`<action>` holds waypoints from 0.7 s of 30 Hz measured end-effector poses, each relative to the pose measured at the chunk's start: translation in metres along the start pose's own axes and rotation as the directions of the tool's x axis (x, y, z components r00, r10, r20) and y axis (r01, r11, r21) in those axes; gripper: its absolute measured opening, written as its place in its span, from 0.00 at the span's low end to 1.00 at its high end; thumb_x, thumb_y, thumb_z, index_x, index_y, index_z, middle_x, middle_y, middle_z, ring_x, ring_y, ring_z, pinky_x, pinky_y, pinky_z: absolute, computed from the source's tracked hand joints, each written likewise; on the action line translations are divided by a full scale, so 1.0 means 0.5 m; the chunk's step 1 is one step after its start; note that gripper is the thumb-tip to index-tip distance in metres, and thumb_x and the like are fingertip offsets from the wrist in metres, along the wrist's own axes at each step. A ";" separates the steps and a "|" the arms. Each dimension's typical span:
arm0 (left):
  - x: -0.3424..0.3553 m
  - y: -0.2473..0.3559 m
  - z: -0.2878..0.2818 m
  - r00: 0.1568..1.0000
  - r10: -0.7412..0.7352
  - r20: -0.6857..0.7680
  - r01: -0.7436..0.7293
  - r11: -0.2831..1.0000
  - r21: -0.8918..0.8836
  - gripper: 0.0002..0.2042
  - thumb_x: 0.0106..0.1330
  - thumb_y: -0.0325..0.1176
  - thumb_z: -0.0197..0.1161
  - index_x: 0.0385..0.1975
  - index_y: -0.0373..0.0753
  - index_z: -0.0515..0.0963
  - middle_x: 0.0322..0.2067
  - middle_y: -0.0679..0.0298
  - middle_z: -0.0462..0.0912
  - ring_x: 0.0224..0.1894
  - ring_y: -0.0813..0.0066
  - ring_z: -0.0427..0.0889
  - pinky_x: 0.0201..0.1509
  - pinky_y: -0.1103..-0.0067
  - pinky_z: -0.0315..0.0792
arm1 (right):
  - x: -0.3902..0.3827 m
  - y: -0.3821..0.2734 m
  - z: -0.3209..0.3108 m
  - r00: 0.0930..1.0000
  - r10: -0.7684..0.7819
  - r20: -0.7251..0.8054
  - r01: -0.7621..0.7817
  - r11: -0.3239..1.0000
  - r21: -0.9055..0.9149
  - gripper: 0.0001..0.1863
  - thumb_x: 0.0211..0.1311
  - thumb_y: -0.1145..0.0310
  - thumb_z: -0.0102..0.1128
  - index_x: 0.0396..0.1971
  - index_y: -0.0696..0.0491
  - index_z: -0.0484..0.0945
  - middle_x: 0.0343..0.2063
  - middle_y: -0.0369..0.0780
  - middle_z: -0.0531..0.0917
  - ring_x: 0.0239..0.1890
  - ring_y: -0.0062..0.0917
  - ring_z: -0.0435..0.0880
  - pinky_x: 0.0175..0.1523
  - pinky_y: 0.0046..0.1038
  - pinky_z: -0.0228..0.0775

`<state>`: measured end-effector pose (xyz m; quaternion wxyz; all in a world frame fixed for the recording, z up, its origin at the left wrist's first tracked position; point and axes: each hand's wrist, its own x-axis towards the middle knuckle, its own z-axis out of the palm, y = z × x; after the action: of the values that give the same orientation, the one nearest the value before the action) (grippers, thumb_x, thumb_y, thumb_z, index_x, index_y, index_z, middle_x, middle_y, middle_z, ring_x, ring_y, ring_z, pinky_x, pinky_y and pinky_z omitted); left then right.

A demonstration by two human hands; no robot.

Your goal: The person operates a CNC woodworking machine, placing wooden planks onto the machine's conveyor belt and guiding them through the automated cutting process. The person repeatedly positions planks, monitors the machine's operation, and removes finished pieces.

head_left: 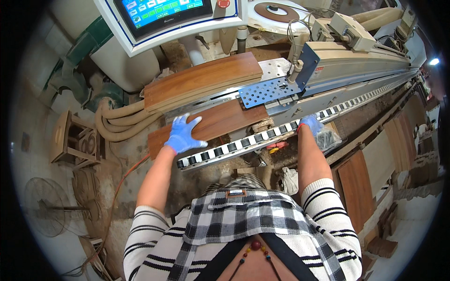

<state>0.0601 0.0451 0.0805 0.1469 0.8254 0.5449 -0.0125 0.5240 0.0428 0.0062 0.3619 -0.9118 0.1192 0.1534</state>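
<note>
My left hand (184,135), in a blue glove with pale fingertips, lies open on a brown wood-grain board (220,119), its fingers spread. The board's right end reaches in beneath the perforated blue plate (265,93) of a long edge-banding machine (356,63). My right hand (311,123), also gloved in blue, is at the roller rail (248,142) that runs along the machine's front. Its fingers are bunched and partly hidden, so whether they grip the rail is unclear.
Behind the board lies a stack of similar brown boards (206,77). A control screen (164,14) with a red button (223,3) stands above it. Thick hoses (124,122) and a wooden stool (77,136) are at left, a fan (47,206) lower left. More boards (356,187) lean at right.
</note>
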 end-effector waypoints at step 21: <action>-0.073 -0.040 0.079 0.831 -0.434 -0.347 0.451 0.892 -0.034 0.43 0.51 0.69 0.61 0.66 0.52 0.64 0.69 0.41 0.51 0.70 0.38 0.48 0.72 0.53 0.38 | 0.010 0.007 0.016 0.998 -0.017 -0.061 0.018 1.000 0.015 0.36 0.61 0.41 0.50 0.54 0.59 0.66 0.50 0.51 0.76 0.52 0.47 0.78 0.55 0.44 0.70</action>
<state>0.0329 0.0094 0.0449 0.0217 0.6694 0.7376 0.0856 0.5260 0.0456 -0.0034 0.3667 -0.9141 0.1234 0.1215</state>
